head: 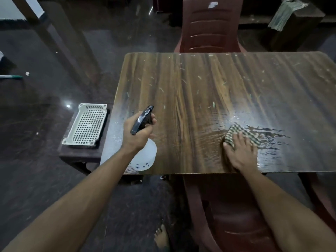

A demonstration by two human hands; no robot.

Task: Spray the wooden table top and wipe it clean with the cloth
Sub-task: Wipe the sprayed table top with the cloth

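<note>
Head cam: left hand (139, 132) fingers curled round spray bottle (144, 153) (neck); right hand (241, 151) fingers flat on cloth (236, 132).

L hand (139, 132) grips spray bottle (145, 157) | R hand (242, 151) presses cloth (236, 132) on wet table (200, 84)

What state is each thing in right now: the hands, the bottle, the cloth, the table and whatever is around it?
Left hand: grips the spray bottle.
Right hand: pressed flat on the cloth.
Spray bottle: upright, nozzle pointing over the table.
Cloth: bunched, lying in the wet patch.
Table top: wet near the cloth, speckled with bits elsewhere.
Basket: on a side stool, nothing visible inside.
Far chair: unoccupied.
</note>
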